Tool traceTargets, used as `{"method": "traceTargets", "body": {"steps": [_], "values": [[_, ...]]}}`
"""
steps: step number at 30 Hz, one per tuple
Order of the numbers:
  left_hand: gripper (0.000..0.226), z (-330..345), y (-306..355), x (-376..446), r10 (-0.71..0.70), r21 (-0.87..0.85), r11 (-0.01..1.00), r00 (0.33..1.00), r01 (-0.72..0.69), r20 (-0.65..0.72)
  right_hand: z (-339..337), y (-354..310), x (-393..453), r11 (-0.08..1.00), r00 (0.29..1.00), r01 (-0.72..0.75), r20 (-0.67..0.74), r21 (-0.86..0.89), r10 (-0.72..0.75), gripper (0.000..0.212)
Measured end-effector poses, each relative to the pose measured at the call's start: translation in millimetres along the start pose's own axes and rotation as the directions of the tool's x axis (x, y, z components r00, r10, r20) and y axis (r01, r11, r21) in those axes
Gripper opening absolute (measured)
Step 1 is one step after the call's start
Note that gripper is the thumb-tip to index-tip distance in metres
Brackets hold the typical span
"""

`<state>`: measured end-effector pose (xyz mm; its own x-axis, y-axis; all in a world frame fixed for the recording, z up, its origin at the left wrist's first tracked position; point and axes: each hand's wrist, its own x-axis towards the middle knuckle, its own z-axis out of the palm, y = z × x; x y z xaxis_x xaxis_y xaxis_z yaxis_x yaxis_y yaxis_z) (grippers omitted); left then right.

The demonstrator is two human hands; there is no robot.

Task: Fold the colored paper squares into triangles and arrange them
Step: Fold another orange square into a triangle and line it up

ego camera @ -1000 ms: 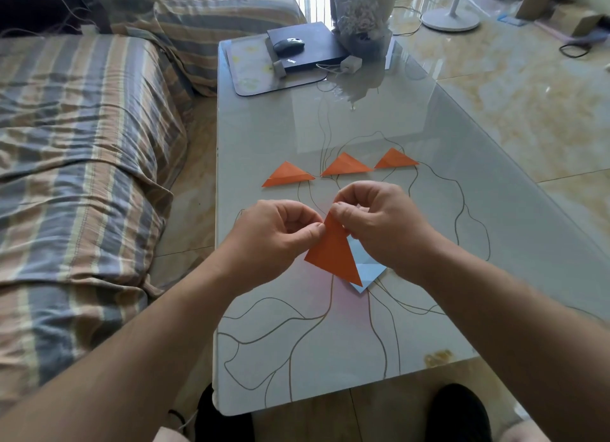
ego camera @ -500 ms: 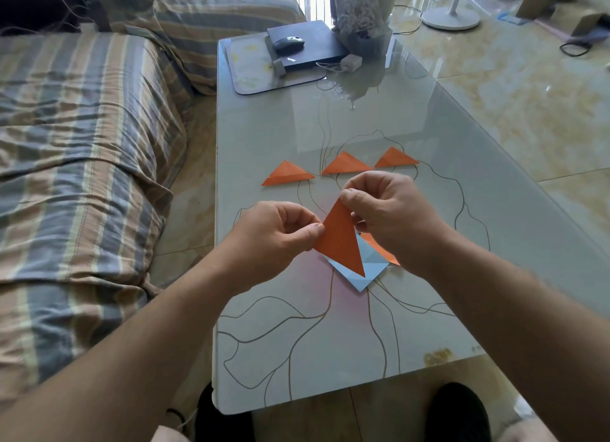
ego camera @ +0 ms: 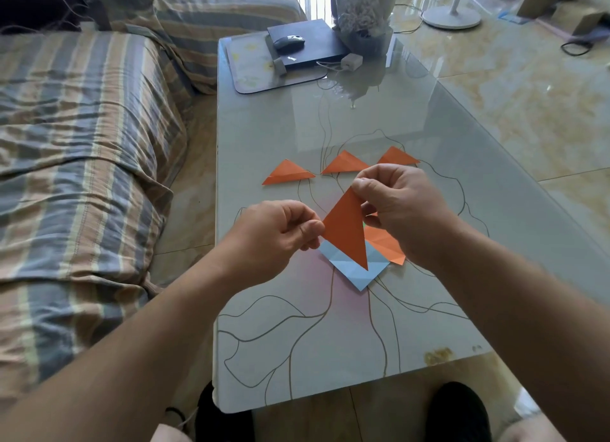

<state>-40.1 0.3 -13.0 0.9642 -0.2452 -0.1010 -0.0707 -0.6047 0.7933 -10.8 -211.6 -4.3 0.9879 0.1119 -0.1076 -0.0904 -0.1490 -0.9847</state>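
Orange, freshly folded and held just above the glass: the orange triangle [ego camera: 346, 232], over the middle of the table [ego camera: 429, 326], nearer the near edge than the far one. Pinched at its left corner by the left hand [ego camera: 277, 235], thumb and forefinger curled on the paper; pinched at its top point by the right hand [ego camera: 401, 210], fingertips closed on the tip. Directly beneath, lying flat: a light blue square [ego camera: 355, 270] set cornerwise, with an orange sheet [ego camera: 384, 243] overlapping its right side, partly hidden by the right hand. Probably a matter now of finishing the crease. Best done by keeping the two layers' edges flush at both pinched corners, then running a fingertip firmly along the long fold before letting go, so as not to let the layers slide and leave a crooked point. Worth lifting clear of the stack below to avoid dragging the blue square. Farther off, toward the far half of the table: three finished triangles [ego camera: 343, 162] in a row parallel to the near edge, evenly spaced, with open glass beside either end for the fourth. Sensible to lay it point away, matching the others.
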Motion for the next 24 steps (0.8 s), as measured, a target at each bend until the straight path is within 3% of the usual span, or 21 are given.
{"method": "traceTargets", "body": {"steps": [3,5,7,8,10,12,15,17,20,24], "values": [[0.012,0.0,-3.6,0.5,0.02,0.059,0.998,0.996,-0.015,-0.091,1.0,2.5,0.0,1.0,0.999,0.017,-0.034,0.013,-0.016,0.016],[0.02,0.1,-5.0,0.6,-0.002,0.086,0.996,0.985,0.018,-0.175,0.0,6.8,1.7,0.994,0.991,0.077,-0.105,-0.073,-0.085,0.014],[0.04,2.1,-1.9,0.7,-0.136,-0.119,0.986,0.976,0.116,-0.171,-0.2,11.6,2.0,0.957,0.966,0.165,-0.158,-0.237,-0.206,0.014],[0.049,3.1,2.4,1.0,-0.247,-0.306,0.929,0.964,0.206,-0.101,0.9,12.9,1.1,0.922,0.945,0.227,-0.158,-0.313,-0.287,0.013],[0.057,2.7,13.1,0.7,-0.411,-0.588,0.7,0.902,0.406,0.134,5.4,12.4,-2.0,0.814,0.874,0.395,-0.099,-0.425,-0.476,0.01],[0.058,0.7,20.5,0.1,-0.423,-0.688,0.511,0.847,0.515,0.32,11.3,12.9,-5.4,0.667,0.765,0.569,0.011,-0.48,-0.644,0.007],[0.036,-2.1,22.8,0.3,-0.413,-0.746,0.398,0.831,0.533,0.373,17.6,18.2,-7.6,0.454,0.611,0.706,0.143,-0.544,-0.779,0.006],[0.027,-1.5,21.0,0.2,-0.433,-0.753,0.374,0.82,0.542,0.375,20.5,20.6,-7.9,0.379,0.57,0.715,0.175,-0.587,-0.803,0.007],[0.023,-1.2,19.4,-1.2,-0.432,-0.772,0.33,0.814,0.543,0.388,22.6,22.0,-5.4,0.394,0.58,0.717,0.178,-0.574,-0.795,0.008],[0.021,-2.6,21.0,-3.3,-0.395,-0.801,0.265,0.819,0.536,0.417,23.4,22.4,-6.1,0.542,0.665,0.708,0.167,-0.453,-0.728,0.005]]}}
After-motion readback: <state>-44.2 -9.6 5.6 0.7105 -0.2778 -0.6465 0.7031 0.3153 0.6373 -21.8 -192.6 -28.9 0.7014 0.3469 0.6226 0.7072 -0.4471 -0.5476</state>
